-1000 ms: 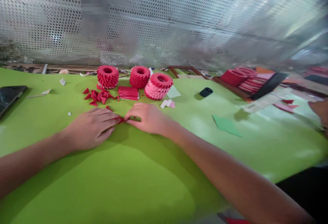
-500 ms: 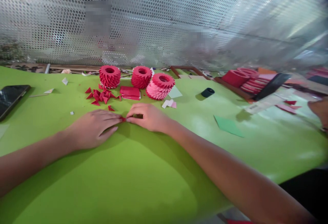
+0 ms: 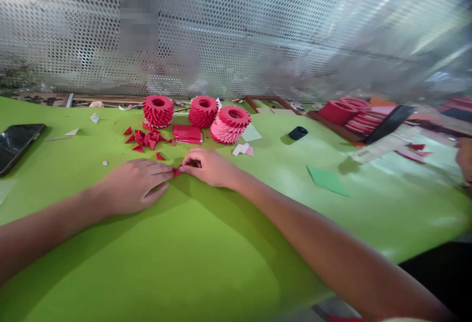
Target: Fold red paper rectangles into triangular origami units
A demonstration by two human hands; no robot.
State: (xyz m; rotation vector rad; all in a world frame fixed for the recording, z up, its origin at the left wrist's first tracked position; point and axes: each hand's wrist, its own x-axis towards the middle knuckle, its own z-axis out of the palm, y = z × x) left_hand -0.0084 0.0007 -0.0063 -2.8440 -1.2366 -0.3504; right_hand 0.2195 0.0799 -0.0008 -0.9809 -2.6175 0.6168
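A small piece of red paper [image 3: 177,170] lies on the green table [image 3: 191,258] between my two hands. My left hand [image 3: 132,184] rests flat with fingers stretched out, its fingertips pressing on the paper's left end and its thumb apart. Thumb and index finger of my right hand [image 3: 210,167] pinch the right end. The fingertips partly hide the paper's shape. Just beyond the hands are a heap of folded red paper triangles [image 3: 145,138], a single red triangle [image 3: 160,156] and a stack of red paper rectangles [image 3: 187,133].
Two red folded-paper rings [image 3: 158,111] [image 3: 203,112] and a pink-and-red one [image 3: 230,125] stand behind. A phone [image 3: 20,147] lies left. To the right are a dark cylinder [image 3: 298,133], green paper [image 3: 326,180] and a box of red rings [image 3: 341,125]. Another person's hand [image 3: 464,160] shows at the right edge.
My right hand has shifted slightly left, its fingers curled a little more. Slightly more of the red paper shows between my fingertips. My left hand stays nearly still.
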